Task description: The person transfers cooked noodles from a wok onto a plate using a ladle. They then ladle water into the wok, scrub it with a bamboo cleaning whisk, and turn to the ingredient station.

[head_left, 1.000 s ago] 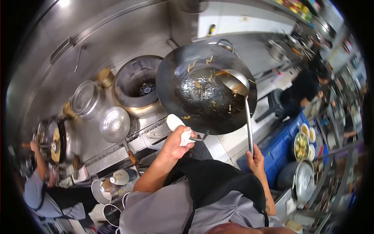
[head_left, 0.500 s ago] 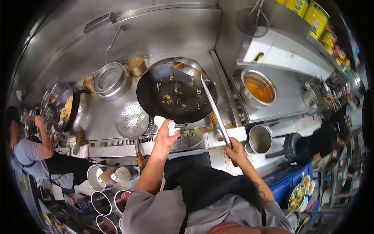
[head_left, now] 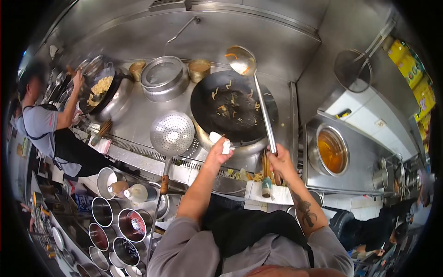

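My left hand (head_left: 218, 153) is closed around a folded white cloth (head_left: 226, 147) at the near rim of the black wok (head_left: 203, 104); part of the grip on the rim is hidden. Stray noodle strands and orange shreds cling to the wok's inside, which is otherwise mostly bare. In my right hand (head_left: 282, 163) is the long handle of a steel ladle (head_left: 264, 106). Its bowl hangs past the wok's far rim, with a few orange bits in it. A bamboo brush (head_left: 266, 184) with a green binding sits just below my right hand.
A perforated strainer (head_left: 172, 133) lies left of the wok. Behind it stand a lidded steel pot (head_left: 164, 76) and a tin (head_left: 199, 69). On the right is a pot of orange liquid (head_left: 331, 154). A co-worker (head_left: 50, 127) cooks at another wok on the left.
The ladle's bowl has moved up and away, from the wok's far inside edge to beyond the rim. The view has turned left. My left hand stays at the near rim.
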`<act>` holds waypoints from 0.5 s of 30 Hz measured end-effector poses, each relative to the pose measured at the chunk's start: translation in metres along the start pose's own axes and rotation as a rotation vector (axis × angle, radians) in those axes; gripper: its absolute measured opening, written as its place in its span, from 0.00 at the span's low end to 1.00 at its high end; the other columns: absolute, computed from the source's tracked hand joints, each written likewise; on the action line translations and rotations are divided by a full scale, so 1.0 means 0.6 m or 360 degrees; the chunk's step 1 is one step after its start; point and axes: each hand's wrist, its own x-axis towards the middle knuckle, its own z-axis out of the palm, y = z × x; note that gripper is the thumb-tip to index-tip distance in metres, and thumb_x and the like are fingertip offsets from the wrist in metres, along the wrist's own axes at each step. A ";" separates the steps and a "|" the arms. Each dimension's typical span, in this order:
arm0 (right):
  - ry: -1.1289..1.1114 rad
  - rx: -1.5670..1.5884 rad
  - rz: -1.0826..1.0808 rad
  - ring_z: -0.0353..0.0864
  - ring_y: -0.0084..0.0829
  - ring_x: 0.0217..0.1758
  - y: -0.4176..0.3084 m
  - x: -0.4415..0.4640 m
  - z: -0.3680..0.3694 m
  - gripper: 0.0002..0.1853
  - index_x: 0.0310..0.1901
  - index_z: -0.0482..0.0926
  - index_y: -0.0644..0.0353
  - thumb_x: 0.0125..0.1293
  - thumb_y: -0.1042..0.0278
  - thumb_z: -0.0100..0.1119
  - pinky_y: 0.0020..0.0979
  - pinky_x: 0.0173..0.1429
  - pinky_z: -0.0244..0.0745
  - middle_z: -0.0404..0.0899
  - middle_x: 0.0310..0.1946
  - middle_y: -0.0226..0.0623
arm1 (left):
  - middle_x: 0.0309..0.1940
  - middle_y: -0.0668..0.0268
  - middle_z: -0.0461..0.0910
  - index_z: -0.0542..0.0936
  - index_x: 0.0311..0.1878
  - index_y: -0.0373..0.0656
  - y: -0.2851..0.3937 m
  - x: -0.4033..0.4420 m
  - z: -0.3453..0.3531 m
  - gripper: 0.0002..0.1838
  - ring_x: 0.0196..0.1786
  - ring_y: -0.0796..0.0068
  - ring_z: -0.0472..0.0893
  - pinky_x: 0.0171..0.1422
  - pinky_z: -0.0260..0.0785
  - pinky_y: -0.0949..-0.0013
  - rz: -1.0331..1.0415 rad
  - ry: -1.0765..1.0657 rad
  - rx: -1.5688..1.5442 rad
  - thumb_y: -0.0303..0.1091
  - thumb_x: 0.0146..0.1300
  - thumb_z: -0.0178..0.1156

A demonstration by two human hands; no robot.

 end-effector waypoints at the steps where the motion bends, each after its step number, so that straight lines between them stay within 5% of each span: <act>1: -0.0031 0.0014 -0.0047 0.68 0.17 0.14 -0.023 0.035 0.015 0.04 0.42 0.72 0.61 0.67 0.76 0.55 0.24 0.17 0.62 0.69 0.18 0.26 | 0.26 0.70 0.75 0.75 0.36 0.53 -0.003 0.014 -0.006 0.06 0.28 0.70 0.76 0.24 0.68 0.70 -0.0013 -0.0017 0.0006 0.40 0.60 0.61; 8: -0.0265 -0.0257 -0.0114 0.72 0.24 0.13 -0.125 0.374 0.186 0.02 0.36 0.73 0.63 0.63 0.75 0.54 0.30 0.17 0.67 0.72 0.18 0.32 | 0.24 0.71 0.76 0.74 0.37 0.51 0.006 -0.060 0.005 0.14 0.24 0.73 0.75 0.21 0.67 0.68 -0.0013 0.0216 0.0181 0.50 0.64 0.60; 12: -0.0194 -0.0742 -0.0084 0.73 0.28 0.13 -0.098 0.570 0.296 0.05 0.31 0.74 0.66 0.59 0.73 0.56 0.33 0.18 0.67 0.73 0.17 0.35 | 0.26 0.66 0.78 0.74 0.44 0.41 0.028 -0.182 -0.058 0.13 0.21 0.77 0.77 0.15 0.66 0.70 0.0425 0.0319 0.0775 0.37 0.61 0.64; 13: -0.0244 -0.0854 -0.0110 0.73 0.29 0.13 -0.075 0.623 0.315 0.06 0.31 0.74 0.66 0.59 0.72 0.56 0.33 0.18 0.67 0.72 0.16 0.35 | 0.32 0.62 0.79 0.71 0.50 0.38 0.018 -0.178 -0.121 0.21 0.27 0.73 0.80 0.21 0.71 0.68 0.0583 0.0187 0.0929 0.35 0.57 0.67; 14: -0.0298 -0.0965 -0.0137 0.73 0.30 0.13 -0.064 0.658 0.335 0.07 0.30 0.74 0.66 0.58 0.70 0.57 0.33 0.18 0.67 0.72 0.15 0.36 | 0.41 0.57 0.78 0.66 0.57 0.36 -0.033 -0.136 -0.220 0.32 0.39 0.67 0.81 0.36 0.77 0.64 0.0887 0.0376 0.1207 0.36 0.52 0.69; 15: -0.0314 -0.0971 0.0033 0.73 0.30 0.13 -0.084 0.665 0.359 0.08 0.30 0.74 0.66 0.58 0.69 0.57 0.33 0.18 0.67 0.72 0.14 0.36 | 0.45 0.55 0.77 0.63 0.60 0.34 -0.004 -0.188 -0.211 0.36 0.45 0.64 0.80 0.45 0.75 0.63 0.0643 0.0426 0.1190 0.35 0.51 0.70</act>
